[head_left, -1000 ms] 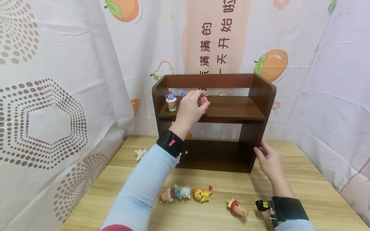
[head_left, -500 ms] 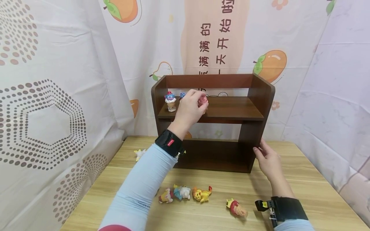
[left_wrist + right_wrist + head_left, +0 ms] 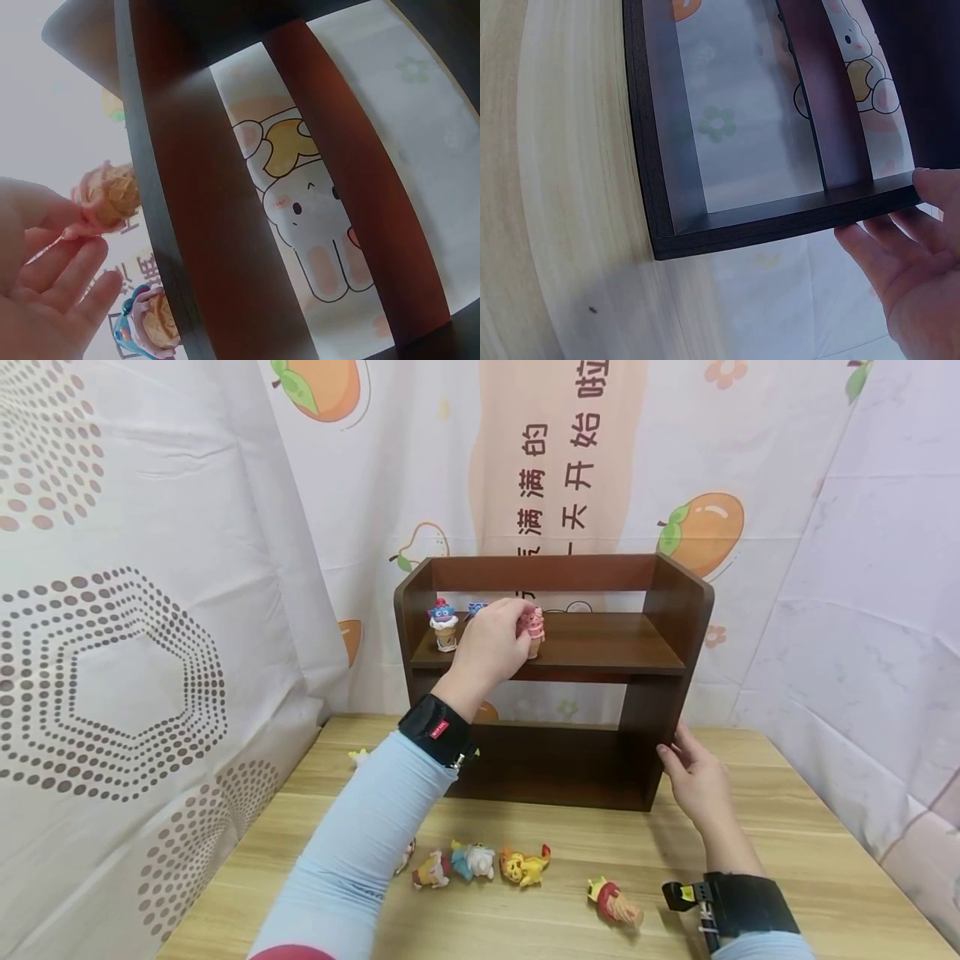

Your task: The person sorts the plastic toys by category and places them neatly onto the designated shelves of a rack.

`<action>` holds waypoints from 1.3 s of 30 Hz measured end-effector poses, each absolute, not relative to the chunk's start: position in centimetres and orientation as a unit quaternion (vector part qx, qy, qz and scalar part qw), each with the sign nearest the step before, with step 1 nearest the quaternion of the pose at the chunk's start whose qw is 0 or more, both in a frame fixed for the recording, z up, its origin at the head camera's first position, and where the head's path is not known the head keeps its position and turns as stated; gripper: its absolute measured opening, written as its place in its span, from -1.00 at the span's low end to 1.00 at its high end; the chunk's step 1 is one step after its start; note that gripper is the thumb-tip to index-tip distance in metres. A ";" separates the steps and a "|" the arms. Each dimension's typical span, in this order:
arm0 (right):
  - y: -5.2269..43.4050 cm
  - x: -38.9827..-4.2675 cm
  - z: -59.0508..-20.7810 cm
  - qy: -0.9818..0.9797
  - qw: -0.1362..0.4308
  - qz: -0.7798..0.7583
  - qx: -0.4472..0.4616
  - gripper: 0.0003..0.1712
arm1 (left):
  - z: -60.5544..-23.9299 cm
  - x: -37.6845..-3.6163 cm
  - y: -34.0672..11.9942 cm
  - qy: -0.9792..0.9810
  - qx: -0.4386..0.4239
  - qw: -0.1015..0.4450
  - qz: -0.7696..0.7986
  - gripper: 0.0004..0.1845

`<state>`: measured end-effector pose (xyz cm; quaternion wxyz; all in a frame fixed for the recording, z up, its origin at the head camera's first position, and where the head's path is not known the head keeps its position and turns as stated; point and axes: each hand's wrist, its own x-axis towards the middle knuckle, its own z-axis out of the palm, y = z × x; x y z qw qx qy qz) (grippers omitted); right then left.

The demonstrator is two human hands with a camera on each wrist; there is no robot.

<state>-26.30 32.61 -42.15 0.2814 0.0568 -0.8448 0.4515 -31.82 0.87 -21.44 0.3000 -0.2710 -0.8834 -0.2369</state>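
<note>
Here the left hand pinches the pink figurine in a closed grip; the right hand, fingers straight, touches the shelf.

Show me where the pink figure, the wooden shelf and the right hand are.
pink figure [image 3: 534, 628], head view, on its body.
wooden shelf [image 3: 600, 645], head view, on the upper board.
right hand [image 3: 696, 777], head view, on the back of the hand.

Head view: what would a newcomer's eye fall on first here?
The dark wooden shelf standing on the table in front of a fruit-print curtain. On its upper board the left hand pinches a pink ice-cream figurine, beside a blue-topped figurine, while the right hand rests against the shelf's right side. More small figurines lie on the table in front.
</note>
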 end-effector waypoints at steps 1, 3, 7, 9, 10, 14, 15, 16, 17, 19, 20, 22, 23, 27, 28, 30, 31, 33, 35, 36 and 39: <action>32.6 -26.3 -42.2 -0.846 0.281 0.450 0.055 -0.37 | -21.4 -31.8 0.9 -0.885 -0.270 0.296 -0.235 -0.73; 32.6 -26.2 -42.2 -0.847 0.280 0.449 0.053 -0.36 | -21.4 -31.8 0.9 -0.887 -0.269 0.292 -0.235 -0.72; 32.5 -26.2 -42.2 -0.845 0.281 0.451 0.054 -0.37 | -21.4 -32.0 0.9 -0.881 -0.279 0.303 -0.231 -0.70; 32.5 -26.2 -42.1 -0.844 0.282 0.453 0.056 -0.37 | -21.4 -32.0 0.9 -0.881 -0.280 0.306 -0.227 -0.69; 32.5 -26.1 -42.1 -0.843 0.283 0.453 0.056 -0.37 | -21.4 -32.0 1.0 -0.882 -0.280 0.307 -0.224 -0.68; 32.6 -26.1 -42.1 -0.848 0.285 0.444 0.054 -0.38 | -21.4 -31.9 1.1 -0.887 -0.269 0.309 -0.211 -0.66; 32.6 -26.1 -42.1 -0.850 0.285 0.441 0.052 -0.38 | -21.4 -31.9 1.2 -0.889 -0.267 0.313 -0.200 -0.66; 32.6 -26.1 -42.1 -0.851 0.284 0.439 0.050 -0.38 | -21.3 -31.9 1.2 -0.891 -0.264 0.319 -0.187 -0.66; 32.6 -26.1 -42.1 -0.852 0.284 0.436 0.049 -0.39 | -21.3 -31.9 1.2 -0.892 -0.262 0.326 -0.173 -0.67; 32.6 -26.2 -42.1 -0.853 0.284 0.435 0.047 -0.39 | -21.1 -32.1 1.1 -0.895 -0.254 0.342 -0.136 -0.67; 32.6 -26.2 -42.1 -0.853 0.283 0.436 0.047 -0.39 | -21.1 -32.1 1.1 -0.896 -0.250 0.348 -0.117 -0.67; 32.7 -26.2 -42.2 -0.852 0.284 0.437 0.047 -0.39 | -20.9 -32.3 1.1 -0.898 -0.243 0.358 -0.086 -0.67; 32.7 -26.2 -42.2 -0.852 0.285 0.437 0.048 -0.39 | -20.8 -32.3 1.0 -0.898 -0.239 0.361 -0.072 -0.67; 32.8 -26.4 -42.3 -0.853 0.288 0.433 0.048 -0.40 | -20.4 -32.7 0.9 -0.903 -0.227 0.364 -0.033 -0.67; 32.8 -26.4 -42.3 -0.854 0.288 0.431 0.047 -0.40 | -20.3 -32.8 0.8 -0.905 -0.223 0.363 -0.024 -0.66; 32.8 -26.4 -42.3 -0.856 0.287 0.428 0.046 -0.39 | -20.1 -33.0 0.8 -0.909 -0.215 0.357 -0.012 -0.66; 32.8 -26.4 -42.3 -0.857 0.286 0.427 0.045 -0.39 | -20.0 -33.1 0.7 -0.911 -0.211 0.354 -0.008 -0.65; 32.8 -26.4 -42.3 -0.858 0.284 0.425 0.044 -0.38 | -19.9 -33.3 0.7 -0.916 -0.204 0.346 0.001 -0.64; 32.8 -26.5 -42.4 -0.857 0.282 0.429 0.047 -0.38 | -19.8 -33.5 0.6 -0.919 -0.200 0.339 0.006 -0.63; 32.7 -26.6 -42.4 -0.856 0.282 0.431 0.048 -0.39 | -19.7 -33.6 0.6 -0.921 -0.199 0.336 0.008 -0.64; 32.6 -26.7 -42.4 -0.852 0.282 0.439 0.051 -0.39 | -19.6 -33.9 0.6 -0.923 -0.200 0.329 0.011 -0.63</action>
